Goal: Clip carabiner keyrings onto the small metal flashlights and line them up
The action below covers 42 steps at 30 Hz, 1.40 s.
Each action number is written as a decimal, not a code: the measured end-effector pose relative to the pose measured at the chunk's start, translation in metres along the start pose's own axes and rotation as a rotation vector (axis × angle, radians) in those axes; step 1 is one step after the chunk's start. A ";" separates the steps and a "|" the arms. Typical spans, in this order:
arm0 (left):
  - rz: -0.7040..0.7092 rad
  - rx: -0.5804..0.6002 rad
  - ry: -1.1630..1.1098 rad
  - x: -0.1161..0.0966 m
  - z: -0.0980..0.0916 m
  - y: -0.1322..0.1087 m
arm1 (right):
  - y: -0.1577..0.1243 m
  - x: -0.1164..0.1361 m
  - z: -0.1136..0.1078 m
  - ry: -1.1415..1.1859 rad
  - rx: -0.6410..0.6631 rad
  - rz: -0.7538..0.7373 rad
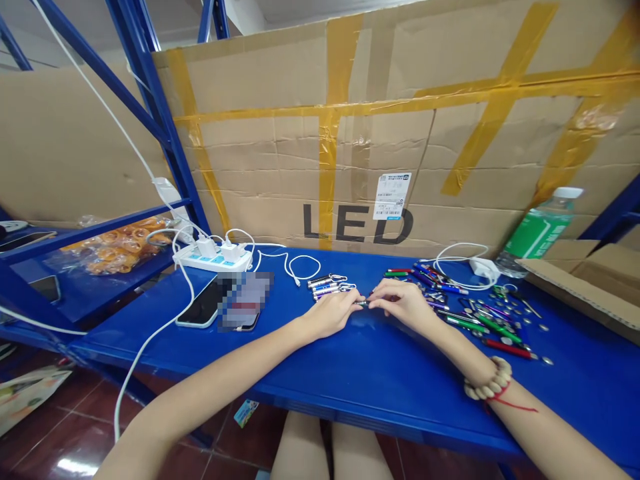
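My left hand (333, 311) and my right hand (405, 303) meet over the blue shelf top (380, 373), fingers pinched together on one small dark pen-shaped flashlight (364, 303) between them. Just behind my left hand lie a few silver mini flashlights with clips (330, 285). To the right of my right hand spreads a heap of several coloured mini flashlights and small loose parts (487, 320). A bead bracelet and red string (487, 387) sit on my right wrist.
A white power strip with chargers (213, 257) and white cables sit at the back left, two phones (220, 303) in front. A white charger (484, 268), green-labelled bottle (537, 233) and open cardboard box (585, 280) stand right. A taped "LED" cardboard wall (360, 153) backs the shelf.
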<state>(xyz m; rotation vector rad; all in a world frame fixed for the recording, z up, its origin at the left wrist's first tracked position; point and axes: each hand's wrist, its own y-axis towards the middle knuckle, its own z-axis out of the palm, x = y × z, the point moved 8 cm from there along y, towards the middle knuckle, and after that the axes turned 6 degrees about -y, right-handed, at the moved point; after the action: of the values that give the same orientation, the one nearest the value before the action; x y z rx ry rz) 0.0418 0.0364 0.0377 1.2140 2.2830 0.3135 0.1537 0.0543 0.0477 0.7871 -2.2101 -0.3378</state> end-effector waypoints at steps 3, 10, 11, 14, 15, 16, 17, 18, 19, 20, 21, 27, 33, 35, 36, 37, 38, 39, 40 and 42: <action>0.018 -0.011 -0.012 0.000 0.001 0.000 | 0.000 -0.004 0.001 0.009 0.001 0.038; 0.053 -0.120 -0.044 -0.001 -0.004 0.001 | 0.000 -0.012 0.005 0.103 0.010 0.239; 0.066 -0.131 -0.044 -0.002 -0.005 0.001 | -0.001 -0.014 0.007 0.105 0.029 0.272; 0.108 -0.150 -0.037 -0.005 -0.007 0.001 | -0.003 -0.019 0.011 0.131 0.093 0.365; 0.118 -0.151 -0.034 -0.005 -0.008 0.001 | -0.004 -0.020 0.012 0.147 0.108 0.394; 0.128 -0.152 -0.032 -0.006 -0.009 0.001 | -0.005 -0.020 0.012 0.165 0.117 0.424; 0.137 -0.156 -0.031 -0.007 -0.009 0.001 | -0.006 -0.020 0.012 0.187 0.124 0.453; 0.146 -0.162 -0.030 -0.008 -0.010 0.001 | -0.006 -0.020 0.012 0.212 0.128 0.476; 0.155 -0.170 -0.029 -0.009 -0.011 0.002 | -0.007 -0.019 0.012 0.237 0.130 0.495; 0.163 -0.181 -0.028 -0.010 -0.012 0.002 | -0.007 -0.019 0.012 0.260 0.130 0.507; 0.169 -0.196 -0.024 -0.010 -0.013 0.002 | -0.007 -0.018 0.012 0.280 0.127 0.515; 0.132 -0.244 0.011 -0.008 -0.014 0.007 | -0.001 -0.014 0.004 0.312 0.057 0.450; 0.076 -0.228 -0.045 -0.007 -0.015 0.011 | 0.007 0.004 -0.017 0.297 -0.148 0.170; 0.067 -0.211 -0.063 -0.007 -0.015 0.011 | 0.008 0.012 -0.019 0.283 -0.142 0.082; 0.063 -0.201 -0.075 -0.007 -0.014 0.011 | 0.008 0.014 -0.021 0.273 -0.140 0.055; 0.056 -0.190 -0.090 -0.007 -0.014 0.011 | 0.008 0.015 -0.022 0.259 -0.143 0.037; 0.046 -0.178 -0.107 -0.007 -0.014 0.011 | 0.008 0.016 -0.024 0.242 -0.150 0.023; 0.032 -0.164 -0.125 -0.007 -0.013 0.011 | 0.007 0.016 -0.026 0.224 -0.162 0.010; 0.016 -0.149 -0.142 -0.007 -0.013 0.011 | 0.007 0.016 -0.027 0.205 -0.175 -0.003; -0.015 -0.119 -0.174 -0.007 -0.011 0.011 | 0.006 0.016 -0.029 0.165 -0.195 -0.030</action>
<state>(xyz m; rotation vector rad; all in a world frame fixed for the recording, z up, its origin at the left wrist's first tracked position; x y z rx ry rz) 0.0467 0.0371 0.0537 1.1181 2.0937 0.3207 0.1638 0.0486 0.0793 0.7156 -1.9798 -0.4779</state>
